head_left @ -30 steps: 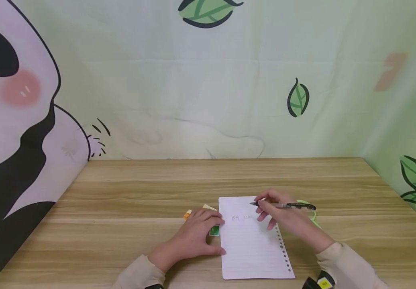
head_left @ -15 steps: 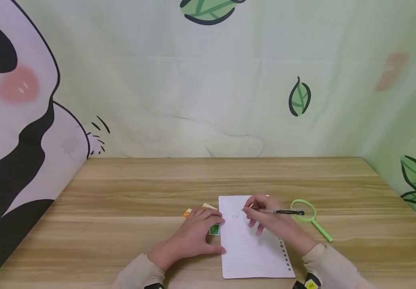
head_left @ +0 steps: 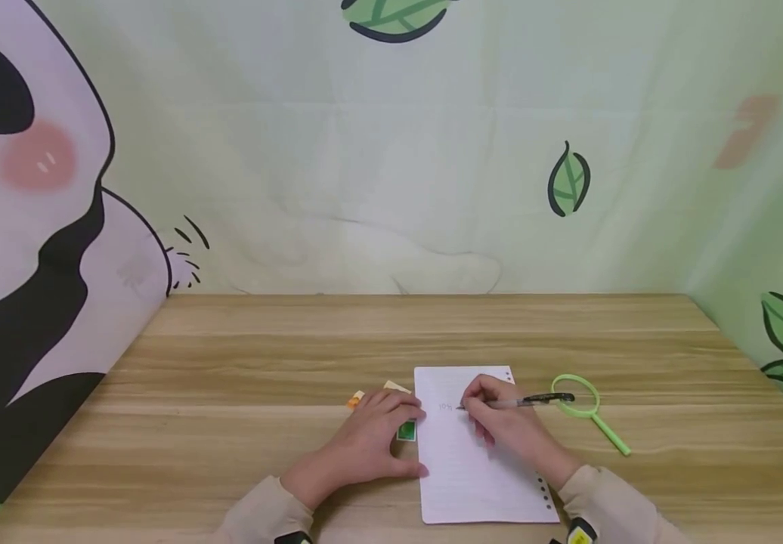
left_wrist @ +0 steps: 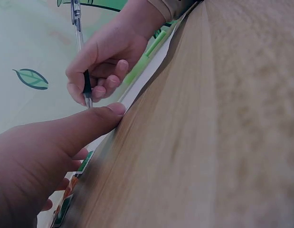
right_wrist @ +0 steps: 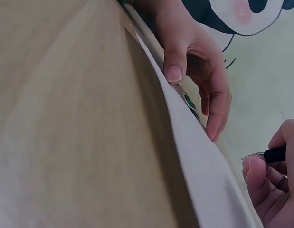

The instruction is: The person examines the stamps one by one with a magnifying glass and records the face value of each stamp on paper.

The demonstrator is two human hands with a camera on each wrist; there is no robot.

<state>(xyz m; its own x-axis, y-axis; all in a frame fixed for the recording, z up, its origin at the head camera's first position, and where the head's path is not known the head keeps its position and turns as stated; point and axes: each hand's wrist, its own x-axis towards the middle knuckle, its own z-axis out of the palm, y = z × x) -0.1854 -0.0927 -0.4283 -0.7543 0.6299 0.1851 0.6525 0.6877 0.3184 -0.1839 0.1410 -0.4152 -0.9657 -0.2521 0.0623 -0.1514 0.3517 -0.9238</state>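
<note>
My right hand pinches a pen with a clear and black barrel, its tip low over faint handwriting near the top of a lined loose-leaf sheet. In the right wrist view, the thumb and index finger close round the pen's black grip. Spread along the sheet's left edge, the fingers and thumb of my left hand touch it. Beneath and beside that hand lie small colourful stamp-like pieces, one of them green, partly hidden by the fingers. The left wrist view shows the thumb at the paper's edge.
A green magnifying glass lies on the wooden table right of the sheet, its ring partly behind the pen's end. A printed cloth backdrop with leaves and a panda rises behind the table and along its sides.
My right hand has moved left and toward the near side with the pen, from above the sheet's upper part down to the handwriting. The magnifying glass has come into fuller view. The left hand stays put.
</note>
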